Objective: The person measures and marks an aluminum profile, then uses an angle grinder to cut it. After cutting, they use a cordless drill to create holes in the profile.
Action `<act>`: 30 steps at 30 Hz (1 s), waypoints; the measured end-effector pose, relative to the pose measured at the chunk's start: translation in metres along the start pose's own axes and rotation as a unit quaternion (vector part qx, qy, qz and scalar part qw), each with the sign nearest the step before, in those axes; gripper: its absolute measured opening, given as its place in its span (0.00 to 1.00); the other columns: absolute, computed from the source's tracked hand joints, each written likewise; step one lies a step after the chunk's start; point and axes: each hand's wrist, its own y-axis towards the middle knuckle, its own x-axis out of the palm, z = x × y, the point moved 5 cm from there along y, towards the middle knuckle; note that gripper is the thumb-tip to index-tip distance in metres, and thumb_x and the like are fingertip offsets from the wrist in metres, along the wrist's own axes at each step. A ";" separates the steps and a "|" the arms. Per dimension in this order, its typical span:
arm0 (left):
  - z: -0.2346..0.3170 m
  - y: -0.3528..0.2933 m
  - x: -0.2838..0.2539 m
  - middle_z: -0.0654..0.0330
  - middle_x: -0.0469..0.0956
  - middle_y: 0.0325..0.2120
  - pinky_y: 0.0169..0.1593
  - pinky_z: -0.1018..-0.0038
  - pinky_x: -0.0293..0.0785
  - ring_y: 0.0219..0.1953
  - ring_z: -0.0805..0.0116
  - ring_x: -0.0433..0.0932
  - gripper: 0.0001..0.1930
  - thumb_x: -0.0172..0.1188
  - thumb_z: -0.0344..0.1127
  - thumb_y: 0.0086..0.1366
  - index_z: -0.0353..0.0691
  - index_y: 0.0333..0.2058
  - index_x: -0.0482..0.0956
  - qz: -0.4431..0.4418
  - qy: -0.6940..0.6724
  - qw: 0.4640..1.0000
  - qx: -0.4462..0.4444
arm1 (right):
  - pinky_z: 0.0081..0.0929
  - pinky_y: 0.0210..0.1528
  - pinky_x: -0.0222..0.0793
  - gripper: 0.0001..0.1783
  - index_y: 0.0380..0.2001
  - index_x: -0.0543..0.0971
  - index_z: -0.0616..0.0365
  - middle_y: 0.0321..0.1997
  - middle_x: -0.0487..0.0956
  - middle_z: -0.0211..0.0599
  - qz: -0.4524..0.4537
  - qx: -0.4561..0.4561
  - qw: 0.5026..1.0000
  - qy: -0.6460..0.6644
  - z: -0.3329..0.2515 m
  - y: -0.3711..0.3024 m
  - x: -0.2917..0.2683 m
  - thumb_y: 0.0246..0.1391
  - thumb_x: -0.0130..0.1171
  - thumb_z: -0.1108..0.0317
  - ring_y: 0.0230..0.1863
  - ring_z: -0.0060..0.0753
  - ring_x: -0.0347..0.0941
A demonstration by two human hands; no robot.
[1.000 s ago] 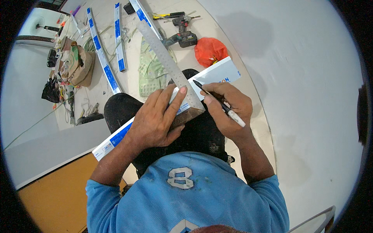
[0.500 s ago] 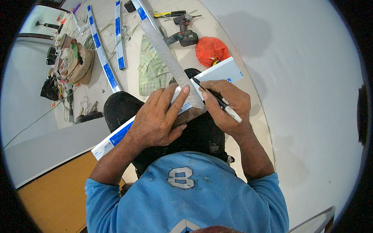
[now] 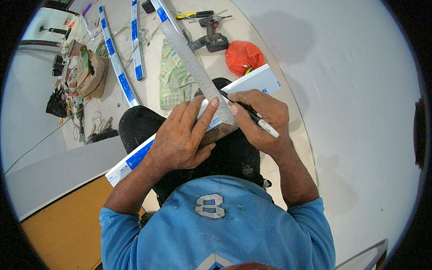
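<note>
Across my lap lies a long white strip with blue-printed film (image 3: 258,81), slanting from lower left to upper right. My left hand (image 3: 177,137) presses a try square onto it, fingers over the strip and thumb beneath the square's dark stock (image 3: 218,133). The square's metal blade (image 3: 191,60) crosses the strip and points away from me. In my right hand (image 3: 267,114) is a black marker pen with a white end (image 3: 268,128), pinched between thumb and fingers. Its tip meets the right edge of the blade; whether it touches the strip is hard to see.
Beyond my knees lie a cordless drill (image 3: 215,33), an orange-red plastic bag (image 3: 244,58), a green patterned cloth (image 3: 175,81) and more blue-and-white strips (image 3: 118,63). A brown bag (image 3: 94,74) stands at left among cables. A white wall (image 3: 355,112) rises on the right.
The pen and my right hand have shifted very slightly up and left, with the tip staying along the blade. My left hand holds the square in the same place.
</note>
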 end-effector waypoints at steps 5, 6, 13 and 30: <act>0.000 0.000 -0.001 0.31 0.70 0.65 0.66 0.47 0.78 0.59 0.36 0.77 0.60 0.82 0.40 0.53 0.33 0.81 0.57 -0.004 -0.005 1.000 -0.005 | 0.33 0.42 0.83 0.07 0.41 0.89 0.66 0.38 0.90 0.46 -0.026 -0.004 0.998 -0.048 -0.009 -0.004 -0.010 0.61 0.68 0.78 0.38 0.36 0.89; 0.000 0.000 0.000 0.31 0.70 0.65 0.66 0.47 0.78 0.59 0.36 0.77 0.61 0.82 0.39 0.53 0.33 0.81 0.57 -0.004 -0.003 1.000 -0.005 | 0.33 0.41 0.83 0.06 0.41 0.89 0.66 0.38 0.90 0.46 -0.038 0.002 0.998 -0.048 -0.010 -0.006 -0.015 0.61 0.67 0.78 0.37 0.36 0.89; 0.002 0.000 -0.002 0.32 0.70 0.65 0.66 0.48 0.77 0.59 0.36 0.77 0.60 0.82 0.39 0.53 0.33 0.81 0.58 -0.003 0.003 1.000 -0.001 | 0.32 0.40 0.82 0.07 0.41 0.88 0.66 0.38 0.90 0.45 -0.010 0.013 0.999 -0.047 -0.021 -0.003 -0.019 0.62 0.67 0.77 0.36 0.34 0.89; -0.004 -0.003 0.004 0.30 0.67 0.69 0.71 0.46 0.74 0.65 0.29 0.74 0.61 0.81 0.38 0.53 0.39 0.83 0.55 -0.014 -0.033 0.999 -0.035 | 0.39 0.42 0.83 0.05 0.40 0.88 0.63 0.39 0.89 0.48 -0.065 0.033 0.996 -0.047 -0.015 -0.030 -0.027 0.62 0.69 0.73 0.39 0.46 0.89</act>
